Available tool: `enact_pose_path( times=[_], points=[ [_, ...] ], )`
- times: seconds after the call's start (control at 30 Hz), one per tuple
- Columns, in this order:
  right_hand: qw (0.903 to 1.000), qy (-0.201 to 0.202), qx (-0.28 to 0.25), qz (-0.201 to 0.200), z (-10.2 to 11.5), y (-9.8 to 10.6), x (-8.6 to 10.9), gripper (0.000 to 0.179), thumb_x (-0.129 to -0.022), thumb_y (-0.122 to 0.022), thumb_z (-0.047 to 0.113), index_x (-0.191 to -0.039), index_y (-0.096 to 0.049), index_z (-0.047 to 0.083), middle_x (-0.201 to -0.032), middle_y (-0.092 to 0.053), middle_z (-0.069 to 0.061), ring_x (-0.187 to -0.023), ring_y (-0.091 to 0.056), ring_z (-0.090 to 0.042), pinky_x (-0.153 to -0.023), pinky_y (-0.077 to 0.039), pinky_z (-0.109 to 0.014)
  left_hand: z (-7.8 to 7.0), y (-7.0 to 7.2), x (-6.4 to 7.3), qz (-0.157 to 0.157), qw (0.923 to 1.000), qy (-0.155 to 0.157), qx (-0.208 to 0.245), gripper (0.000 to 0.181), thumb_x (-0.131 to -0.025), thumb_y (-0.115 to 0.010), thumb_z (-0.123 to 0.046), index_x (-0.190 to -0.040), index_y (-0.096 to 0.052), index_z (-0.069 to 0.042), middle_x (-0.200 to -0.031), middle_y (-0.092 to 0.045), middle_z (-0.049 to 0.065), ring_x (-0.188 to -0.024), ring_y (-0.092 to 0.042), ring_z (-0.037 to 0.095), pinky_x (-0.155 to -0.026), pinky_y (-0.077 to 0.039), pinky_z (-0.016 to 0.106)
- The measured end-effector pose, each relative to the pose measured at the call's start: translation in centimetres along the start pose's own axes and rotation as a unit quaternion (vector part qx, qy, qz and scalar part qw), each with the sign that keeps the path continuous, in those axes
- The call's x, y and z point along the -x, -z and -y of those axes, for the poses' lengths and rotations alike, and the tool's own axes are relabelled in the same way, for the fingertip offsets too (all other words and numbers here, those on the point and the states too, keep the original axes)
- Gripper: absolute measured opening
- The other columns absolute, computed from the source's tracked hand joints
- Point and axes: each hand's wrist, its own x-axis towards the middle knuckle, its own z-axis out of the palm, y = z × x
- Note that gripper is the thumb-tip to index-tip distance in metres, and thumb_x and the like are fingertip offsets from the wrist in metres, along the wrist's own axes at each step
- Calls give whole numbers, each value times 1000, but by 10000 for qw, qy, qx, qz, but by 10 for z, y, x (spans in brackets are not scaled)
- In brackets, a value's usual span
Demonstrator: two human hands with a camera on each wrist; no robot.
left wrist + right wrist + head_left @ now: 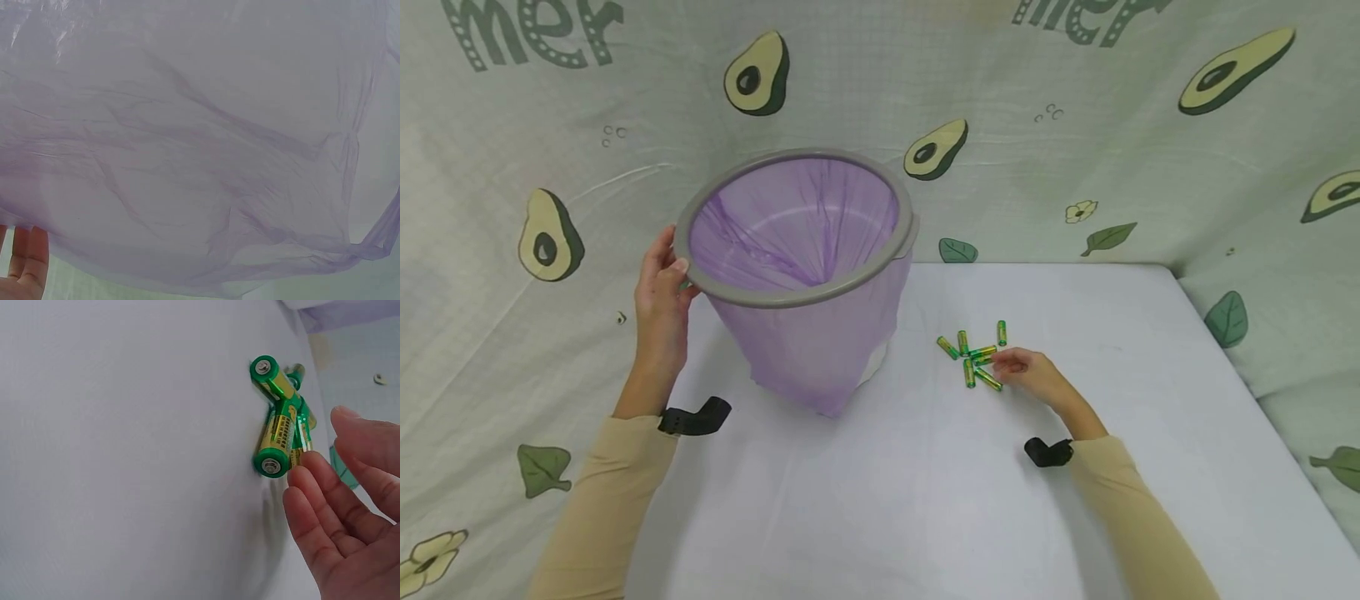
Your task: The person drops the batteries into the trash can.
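A trash bin with a grey rim (790, 298) stands left of centre, lined with a purple bag (805, 346) folded over its outside. My left hand (664, 304) holds the rim at its left side. Straight fingers (30, 262) meet the bag in the left wrist view, where the purple film fills most of the picture. Green and yellow batteries (969, 372) lie in a loose cluster to the right of the bin. Beside them is my right hand (1028, 372), its thumb and fingers apart. Its fingertips (299, 478) are close to one battery (278, 434); contact cannot be made out.
A white table (880, 500) lies under everything. Behind it and along both sides hangs a pale cloth (850, 67) printed with avocados and leaves. Black wrist cameras (696, 417) are strapped at both wrists, below tan sleeves.
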Motion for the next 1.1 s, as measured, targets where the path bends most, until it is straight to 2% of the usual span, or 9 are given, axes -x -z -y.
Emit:
enact_pose_path(
  times=[0.13, 0.37, 0.57, 0.77, 0.87, 1.0, 1.1],
  points=[
    [9998, -122, 145, -28, -5, -4, -1, 37, -86, -62, 9, -120, -55, -6, -111, -61, -23, -92, -58, -21, -70, -47, -19, 0, -1, 0, -7, 10000, 4, 20, 48, -89, -42, -11, -136, -44, -8, -117, -49, 6, -100, -49, 14, -77, -44, 20],
    [9990, -35, 432, -135, -10, -11, -2, 36, -83, -65, 9, -116, -58, -3, -101, -63, -18, -83, -55, -15, -68, -45, -21, -1, 0, 0, -40, 10000, 50, -62, 48, -89, -42, -12, -136, -44, -9, -118, -49, 5, -101, -49, 14, -77, -44, 20],
    [9980, 13, 628, -77, -12, -14, -2, 35, -80, -68, 7, -112, -58, -3, -92, -56, -11, -82, -47, -16, -69, -41, -24, -2, 0, 1, -18, 9999, 97, -109, 48, -89, -42, -13, -136, -43, -10, -119, -48, 5, -102, -49, 14, -78, -43, 20],
    [9977, 387, 538, 121, -11, -14, 0, 26, -79, -67, 6, -102, -59, -2, -85, -52, -9, -78, -46, -16, -67, -39, -24, -3, 0, 2, 19, 9998, 118, -185, 48, -89, -41, -13, -137, -43, -10, -120, -48, 4, -102, -48, 13, -78, -43, 20],
    [9974, 445, 536, 203, -10, -13, 0, 22, -79, -67, 8, -99, -59, 0, -83, -51, -6, -76, -45, -16, -66, -38, -25, -3, 0, 2, 14, 9997, 129, -195, 48, -89, -41, -13, -137, -43, -11, -120, -48, 5, -103, -48, 13, -78, -43, 20],
    [9978, 66, 630, 177, -10, -14, -4, 22, -80, -65, 8, -100, -60, 0, -85, -52, -7, -79, -46, -17, -69, -39, -27, -3, 0, 2, 0, 9998, 130, -170, 47, -89, -41, -14, -136, -43, -10, -120, -48, 4, -102, -48, 13, -78, -43, 20],
    [9970, -52, 750, 161, -11, -15, -6, 22, -81, -65, 7, -101, -60, -1, -85, -53, -8, -78, -46, -17, -68, -39, -27, -3, -1, 2, -12, 9998, 119, -144, 47, -89, -41, -13, -136, -44, -10, -119, -48, 5, -101, -49, 13, -78, -43, 20]
  ],
)
